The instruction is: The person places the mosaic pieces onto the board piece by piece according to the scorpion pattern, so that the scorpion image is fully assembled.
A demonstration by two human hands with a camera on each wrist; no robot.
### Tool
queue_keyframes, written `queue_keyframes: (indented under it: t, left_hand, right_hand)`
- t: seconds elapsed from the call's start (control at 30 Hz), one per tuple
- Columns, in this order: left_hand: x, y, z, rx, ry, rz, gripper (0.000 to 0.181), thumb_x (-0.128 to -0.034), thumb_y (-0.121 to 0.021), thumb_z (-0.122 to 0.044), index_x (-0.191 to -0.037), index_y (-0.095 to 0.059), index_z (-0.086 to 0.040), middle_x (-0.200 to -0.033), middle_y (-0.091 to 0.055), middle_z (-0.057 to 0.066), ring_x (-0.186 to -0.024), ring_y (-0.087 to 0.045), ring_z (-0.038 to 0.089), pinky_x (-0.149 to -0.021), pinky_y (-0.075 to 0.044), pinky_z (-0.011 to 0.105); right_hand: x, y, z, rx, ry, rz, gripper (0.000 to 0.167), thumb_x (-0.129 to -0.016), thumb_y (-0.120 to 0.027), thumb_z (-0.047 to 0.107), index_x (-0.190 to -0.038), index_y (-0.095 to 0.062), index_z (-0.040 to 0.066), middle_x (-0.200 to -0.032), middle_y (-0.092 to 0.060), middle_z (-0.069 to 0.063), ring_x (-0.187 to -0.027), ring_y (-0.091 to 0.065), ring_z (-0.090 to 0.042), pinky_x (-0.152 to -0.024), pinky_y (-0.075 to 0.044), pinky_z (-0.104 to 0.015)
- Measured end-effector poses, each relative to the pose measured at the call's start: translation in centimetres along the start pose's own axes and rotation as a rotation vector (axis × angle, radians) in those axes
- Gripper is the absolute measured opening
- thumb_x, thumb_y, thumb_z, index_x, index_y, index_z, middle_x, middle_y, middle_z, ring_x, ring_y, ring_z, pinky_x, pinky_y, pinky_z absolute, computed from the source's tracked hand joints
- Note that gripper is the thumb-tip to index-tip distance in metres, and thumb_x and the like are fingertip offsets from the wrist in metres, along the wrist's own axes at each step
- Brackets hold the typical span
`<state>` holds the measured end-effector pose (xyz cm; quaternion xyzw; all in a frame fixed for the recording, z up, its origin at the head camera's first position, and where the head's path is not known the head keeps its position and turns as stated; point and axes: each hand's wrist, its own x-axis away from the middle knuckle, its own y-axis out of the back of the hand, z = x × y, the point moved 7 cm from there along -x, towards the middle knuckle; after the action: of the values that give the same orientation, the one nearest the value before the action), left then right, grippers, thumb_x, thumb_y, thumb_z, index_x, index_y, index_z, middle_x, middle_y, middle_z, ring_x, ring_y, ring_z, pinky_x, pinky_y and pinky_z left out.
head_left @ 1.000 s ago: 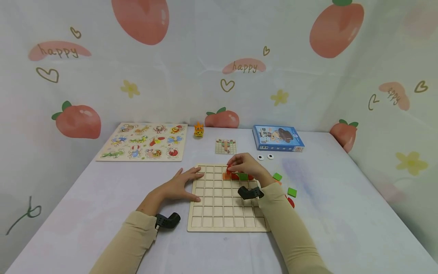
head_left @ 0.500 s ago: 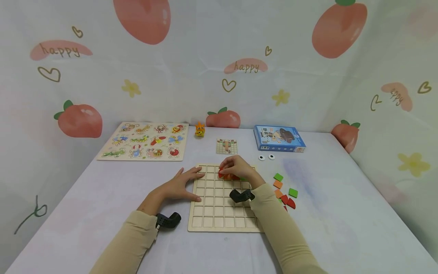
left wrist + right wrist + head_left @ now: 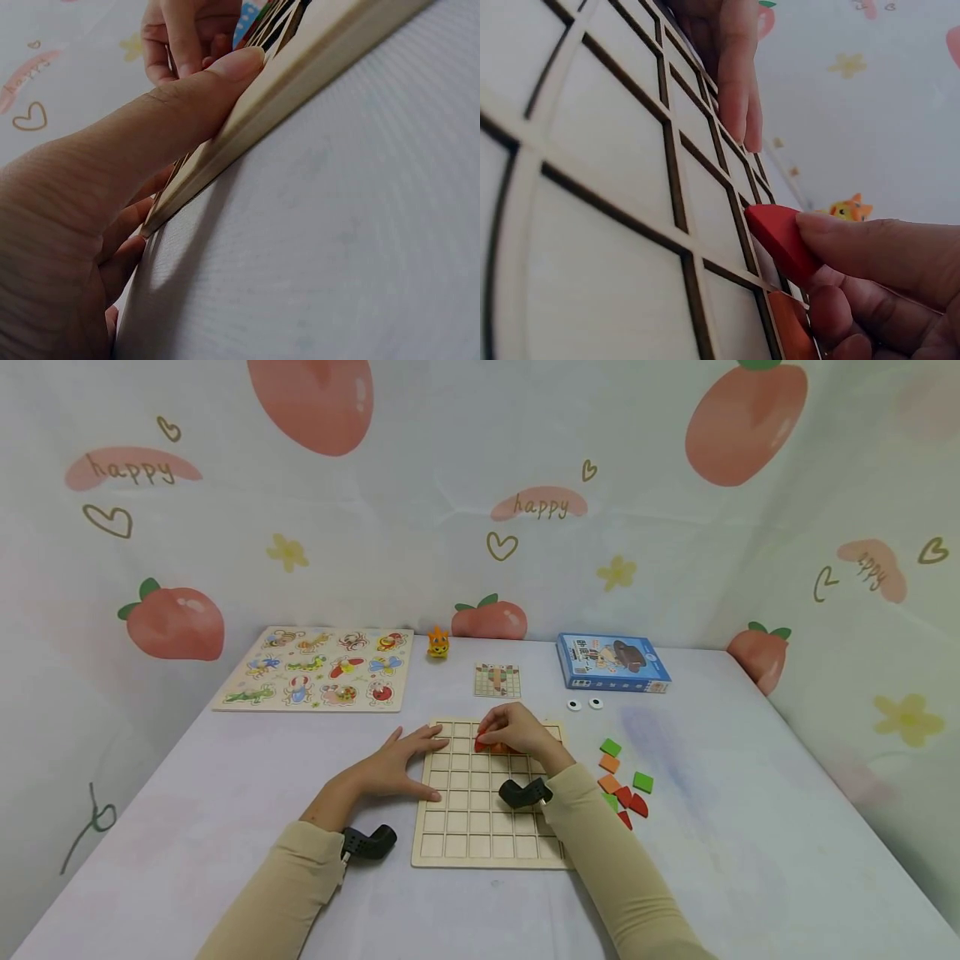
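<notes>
A wooden grid board lies flat on the table. My left hand rests on its left edge, fingers and thumb spread and fairly straight; in the left wrist view the thumb touches the rim. Over the board's upper rows, my right hand pinches a red wedge-shaped tile between thumb and fingers. The right wrist view has that tile tilted at a grid cell, beside an orange tile set in the board. Other tiles in that row are mostly hidden behind the right hand.
Loose green, orange and red tiles lie right of the board. Behind it are a small pattern card, two white discs with black centres, a blue box, an orange toy figure and an insect puzzle board.
My right hand has moved left along the board's upper rows with the red tile, past the orange one, and slowed there. The left hand has stayed on the board's edge.
</notes>
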<state>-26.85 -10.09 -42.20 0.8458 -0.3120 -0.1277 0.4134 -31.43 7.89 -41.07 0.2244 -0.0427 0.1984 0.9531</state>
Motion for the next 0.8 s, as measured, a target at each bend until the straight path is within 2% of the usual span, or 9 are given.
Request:
queue_keyframes:
  t: [0.1, 0.33, 0.53, 0.8]
  left_hand:
    - [0.01, -0.01, -0.05, 0.002, 0.001, 0.002, 0.087, -0.0692, -0.077, -0.05, -0.141, -0.042, -0.017, -0.156, -0.021, 0.005, -0.145, -0.011, 0.029, -0.116, 0.006, 0.054]
    - [-0.01, -0.02, -0.1, -0.005, -0.002, -0.001, 0.087, -0.0694, -0.076, -0.05, -0.142, -0.041, -0.017, -0.156, -0.021, 0.005, -0.145, -0.01, 0.029, -0.116, 0.006, 0.054]
    - [-0.05, 0.04, -0.18, -0.004, -0.002, 0.0, 0.087, -0.0696, -0.076, -0.05, -0.142, -0.041, -0.017, -0.156, -0.021, 0.006, -0.145, -0.01, 0.029, -0.116, 0.006, 0.054]
    - [0.02, 0.03, -0.09, -0.001, 0.003, 0.005, 0.087, -0.0698, -0.077, -0.049, -0.142, -0.041, -0.016, -0.156, -0.021, 0.006, -0.145, -0.011, 0.029, -0.115, 0.006, 0.055]
  right_hand:
    - [0.08, -0.09, -0.01, 0.02, 0.004, -0.003, 0.009, -0.083, -0.068, 0.006, -0.088, -0.065, 0.0, -0.068, -0.061, 0.001, -0.051, -0.048, -0.008, -0.049, -0.042, -0.02]
    - [0.34, -0.17, 0.43, 0.143, 0.053, -0.006, 0.009, -0.083, -0.069, 0.009, -0.084, -0.071, 0.0, -0.064, -0.06, 0.001, -0.05, -0.046, -0.009, -0.049, -0.041, -0.021]
    - [0.33, -0.12, 0.55, 0.173, 0.049, -0.01, 0.01, -0.082, -0.07, 0.009, -0.086, -0.072, 0.001, -0.067, -0.065, -0.003, -0.05, -0.047, -0.008, -0.05, -0.041, -0.02]
    - [0.24, -0.26, 0.83, 0.202, 0.069, 0.033, 0.01, -0.084, -0.067, 0.007, -0.088, -0.072, 0.0, -0.075, -0.069, -0.007, -0.055, -0.05, -0.007, -0.053, -0.043, -0.02]
